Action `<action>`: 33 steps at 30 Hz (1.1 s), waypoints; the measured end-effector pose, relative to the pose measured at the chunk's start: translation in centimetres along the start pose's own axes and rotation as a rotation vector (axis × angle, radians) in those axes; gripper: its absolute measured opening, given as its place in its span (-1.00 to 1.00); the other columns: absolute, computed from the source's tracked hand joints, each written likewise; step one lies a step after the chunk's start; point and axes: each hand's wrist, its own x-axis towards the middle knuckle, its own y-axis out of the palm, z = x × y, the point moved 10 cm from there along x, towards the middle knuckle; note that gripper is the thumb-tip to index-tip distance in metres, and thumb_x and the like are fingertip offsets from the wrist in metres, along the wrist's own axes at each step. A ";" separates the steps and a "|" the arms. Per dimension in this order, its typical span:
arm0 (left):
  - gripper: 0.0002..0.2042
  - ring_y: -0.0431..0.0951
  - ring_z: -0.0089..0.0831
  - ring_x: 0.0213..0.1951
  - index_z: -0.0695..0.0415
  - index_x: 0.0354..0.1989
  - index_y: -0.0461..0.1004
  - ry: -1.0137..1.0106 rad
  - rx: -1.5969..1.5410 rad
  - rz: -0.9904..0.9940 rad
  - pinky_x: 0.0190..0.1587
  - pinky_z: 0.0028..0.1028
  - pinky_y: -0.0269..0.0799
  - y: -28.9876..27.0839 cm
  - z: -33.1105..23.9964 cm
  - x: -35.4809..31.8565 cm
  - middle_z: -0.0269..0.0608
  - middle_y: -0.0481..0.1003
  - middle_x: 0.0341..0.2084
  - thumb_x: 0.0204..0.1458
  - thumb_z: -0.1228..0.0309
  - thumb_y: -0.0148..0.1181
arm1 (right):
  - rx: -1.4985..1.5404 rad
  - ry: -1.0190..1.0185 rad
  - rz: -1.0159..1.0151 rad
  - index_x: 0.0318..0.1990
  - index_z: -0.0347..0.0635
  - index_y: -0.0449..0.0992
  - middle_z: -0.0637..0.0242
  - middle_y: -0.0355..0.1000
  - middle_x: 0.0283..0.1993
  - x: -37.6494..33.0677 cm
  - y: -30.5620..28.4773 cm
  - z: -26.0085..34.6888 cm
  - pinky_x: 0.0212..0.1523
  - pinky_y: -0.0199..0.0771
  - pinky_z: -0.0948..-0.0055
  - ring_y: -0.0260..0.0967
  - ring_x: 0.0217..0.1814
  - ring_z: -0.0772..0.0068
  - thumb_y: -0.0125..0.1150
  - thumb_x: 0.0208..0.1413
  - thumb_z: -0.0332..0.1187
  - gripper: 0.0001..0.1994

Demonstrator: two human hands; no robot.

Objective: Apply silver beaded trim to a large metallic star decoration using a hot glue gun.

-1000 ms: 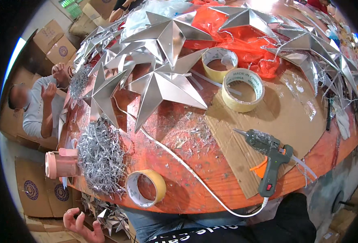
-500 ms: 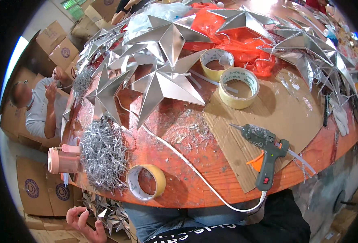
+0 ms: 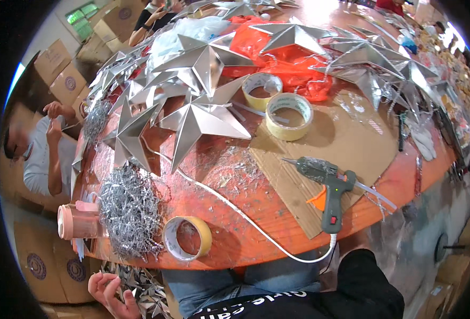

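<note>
I had L hand (image 3: 107,295), fingers parted, off table's (image 3: 245,244) near-L edge, R hand unseen; far-R stars (image 3: 373,57) looked trimmed, L stars (image 3: 192,119) bare.

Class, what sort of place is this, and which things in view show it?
Probably a small craft workshop: silver stars, a heap of tinsel and a glue gun lie on the table, with cardboard boxes stacked at the left.

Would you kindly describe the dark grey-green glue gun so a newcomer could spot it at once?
On the large reddish-orange wooden table, right of centre, find the flat brown cardboard sheet. The pistol-shaped glue gun overlaps its near part; unlike the round pale-yellow tape rolls beyond, it has an orange trigger and white cord.
</note>
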 end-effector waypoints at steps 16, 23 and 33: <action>-0.84 0.36 -0.07 0.02 0.19 -0.15 0.49 0.176 -0.331 -0.155 0.11 -0.09 0.22 -0.7 -2.4 6.0 -0.12 0.47 -0.18 0.15 0.42 0.13 | 1.787 -0.405 -0.270 0.13 -0.24 0.37 0.11 0.36 0.17 -2.5 -8.3 -2.2 0.21 0.33 0.27 0.34 0.19 0.20 -0.05 0.31 -0.23 -0.65; -0.83 0.31 -0.06 0.07 0.22 -0.12 0.47 0.268 -0.370 -0.189 0.13 -0.13 0.21 0.1 -2.1 3.6 -0.08 0.45 -0.18 0.13 0.52 0.08 | 2.056 0.137 -0.821 0.27 -0.44 0.17 0.04 0.22 0.33 -18.6 -20.7 -20.2 0.44 0.02 0.29 0.11 0.41 0.18 -0.20 0.37 -0.07 -0.44; -0.18 -0.17 0.23 0.40 0.23 0.38 0.00 0.244 -0.421 0.287 0.38 0.03 -0.24 10.7 -6.3 1.6 0.25 -0.14 0.39 0.07 -0.04 0.13 | 1.827 -0.845 -0.706 0.03 -0.46 0.37 -0.11 0.35 0.18 -36.7 -44.3 3.9 0.38 0.20 0.24 0.30 0.27 0.15 -0.14 0.38 -0.22 -0.62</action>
